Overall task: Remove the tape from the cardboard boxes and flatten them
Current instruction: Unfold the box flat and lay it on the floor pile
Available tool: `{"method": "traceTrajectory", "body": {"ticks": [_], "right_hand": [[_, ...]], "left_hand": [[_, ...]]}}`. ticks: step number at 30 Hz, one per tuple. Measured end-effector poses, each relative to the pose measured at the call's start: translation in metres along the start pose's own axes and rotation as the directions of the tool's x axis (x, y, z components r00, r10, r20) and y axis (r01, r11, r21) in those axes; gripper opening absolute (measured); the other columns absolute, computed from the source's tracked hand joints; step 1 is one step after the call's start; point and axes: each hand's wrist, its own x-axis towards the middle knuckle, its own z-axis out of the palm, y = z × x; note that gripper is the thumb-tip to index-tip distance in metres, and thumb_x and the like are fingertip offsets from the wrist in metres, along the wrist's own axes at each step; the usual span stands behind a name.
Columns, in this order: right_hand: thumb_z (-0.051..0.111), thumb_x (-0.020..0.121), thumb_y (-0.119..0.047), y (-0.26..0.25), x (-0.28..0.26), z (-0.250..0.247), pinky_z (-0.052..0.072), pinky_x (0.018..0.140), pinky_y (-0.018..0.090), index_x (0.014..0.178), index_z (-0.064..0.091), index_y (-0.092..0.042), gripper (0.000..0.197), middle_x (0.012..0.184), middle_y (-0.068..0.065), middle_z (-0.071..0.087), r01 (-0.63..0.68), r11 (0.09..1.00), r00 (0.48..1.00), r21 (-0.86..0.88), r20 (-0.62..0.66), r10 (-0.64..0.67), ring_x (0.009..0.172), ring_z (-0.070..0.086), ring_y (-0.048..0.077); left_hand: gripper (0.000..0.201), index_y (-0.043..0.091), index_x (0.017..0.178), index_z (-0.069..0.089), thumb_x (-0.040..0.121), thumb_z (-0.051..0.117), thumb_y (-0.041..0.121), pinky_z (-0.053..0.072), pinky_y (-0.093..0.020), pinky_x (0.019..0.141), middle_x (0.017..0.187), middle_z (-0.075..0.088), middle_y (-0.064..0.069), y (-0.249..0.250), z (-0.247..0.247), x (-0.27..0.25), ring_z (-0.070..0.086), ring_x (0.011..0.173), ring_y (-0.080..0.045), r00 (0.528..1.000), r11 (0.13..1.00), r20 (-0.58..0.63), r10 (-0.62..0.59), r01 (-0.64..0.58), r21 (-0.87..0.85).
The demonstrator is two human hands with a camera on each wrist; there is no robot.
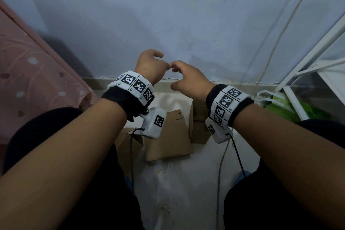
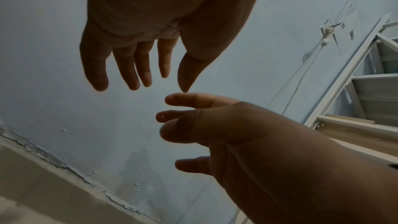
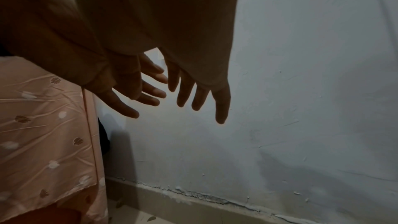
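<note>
Both of my hands are raised in front of the pale blue wall, well above the boxes. In the head view my left hand (image 1: 152, 62) and right hand (image 1: 186, 77) nearly meet at the fingertips. The wrist views show the left hand (image 2: 137, 48) with straight, spread fingers, its thumb tip almost touching the right hand's (image 2: 226, 130) index finger. Nothing is held in the right hand (image 3: 193, 77) or the left hand (image 3: 129, 88). On the floor below lie a brown cardboard box (image 1: 168, 138), a second box (image 1: 127, 142) to its left and a third box (image 1: 198, 125) to its right.
A bed with a pink patterned sheet (image 1: 28, 73) stands at the left. A white metal rack (image 1: 308, 69) with a green bag (image 1: 293, 107) beneath it stands at the right. White cables (image 1: 280, 31) run down the wall. Camera leads hang from both wrists.
</note>
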Motion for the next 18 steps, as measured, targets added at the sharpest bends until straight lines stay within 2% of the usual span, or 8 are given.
{"method": "traceTrajectory", "body": {"ticks": [3, 7, 11, 14, 16, 18], "right_hand": [[0.065, 0.089, -0.010, 0.002, 0.002, 0.001, 0.038, 0.066, 0.009, 0.146, 0.047, -0.024, 0.061, 0.143, 0.001, 0.052, 0.013, 1.000, 1.000, -0.004, -0.013, -0.013, 0.104, 0.051, 0.012], [0.064, 0.089, -0.009, 0.004, 0.005, 0.000, 0.038, 0.072, 0.009, 0.141, 0.053, -0.021, 0.054, 0.135, 0.001, 0.057, 0.037, 0.999, 0.994, -0.013, -0.102, -0.039, 0.111, 0.055, 0.013], [0.065, 0.089, -0.010, 0.007, 0.008, -0.001, 0.040, 0.087, 0.020, 0.137, 0.057, -0.020, 0.050, 0.130, 0.000, 0.062, 0.042, 0.999, 0.988, -0.008, -0.145, -0.043, 0.118, 0.056, 0.014], [0.064, 0.088, -0.007, 0.007, 0.007, 0.001, 0.046, 0.093, 0.026, 0.131, 0.063, -0.020, 0.045, 0.123, 0.000, 0.065, 0.056, 0.998, 0.983, -0.006, -0.174, -0.056, 0.115, 0.058, 0.014], [0.061, 0.086, -0.003, 0.002, 0.006, 0.001, 0.053, 0.094, 0.032, 0.115, 0.072, -0.017, 0.035, 0.108, -0.002, 0.072, 0.104, 0.994, 0.944, 0.021, -0.318, -0.092, 0.102, 0.065, 0.013], [0.055, 0.084, 0.000, -0.010, 0.004, -0.006, 0.058, 0.085, 0.037, 0.091, 0.077, -0.017, 0.029, 0.088, -0.005, 0.075, 0.183, 0.978, 0.857, 0.100, -0.504, -0.109, 0.085, 0.069, 0.012]], "left_hand": [[0.038, 0.014, 0.123, 0.062, 0.086, 0.073, 0.012, 0.044, -0.025, 0.072, 0.115, 0.067, -0.010, 0.000, 0.001, -0.001, 0.061, 0.091, -0.019, 1.000, 1.000, 0.004, -0.001, 0.001, -0.008], [0.037, 0.014, 0.121, 0.062, 0.086, 0.073, 0.012, 0.042, -0.022, 0.062, 0.109, 0.065, -0.008, 0.000, 0.000, 0.001, 0.059, 0.080, -0.012, 1.000, 1.000, -0.003, 0.004, -0.004, -0.014], [0.038, 0.014, 0.122, 0.062, 0.086, 0.074, 0.013, 0.041, -0.020, 0.062, 0.110, 0.063, -0.007, -0.002, 0.000, 0.002, 0.059, 0.086, -0.013, 1.000, 1.000, -0.006, 0.015, -0.015, -0.003], [0.037, 0.014, 0.122, 0.062, 0.086, 0.074, 0.013, 0.043, -0.023, 0.067, 0.111, 0.063, -0.007, -0.002, 0.000, 0.002, 0.059, 0.088, -0.015, 1.000, 1.000, -0.004, 0.022, -0.022, 0.002], [0.037, 0.014, 0.120, 0.063, 0.086, 0.075, 0.015, 0.043, -0.025, 0.071, 0.110, 0.063, -0.007, -0.003, 0.001, 0.003, 0.059, 0.088, -0.016, 0.999, 1.000, -0.011, 0.031, -0.031, -0.001], [0.035, 0.015, 0.118, 0.064, 0.085, 0.076, 0.017, 0.042, -0.025, 0.067, 0.107, 0.062, -0.006, -0.003, 0.001, 0.003, 0.057, 0.078, -0.012, 0.999, 0.999, -0.020, 0.034, -0.034, -0.011]]}}
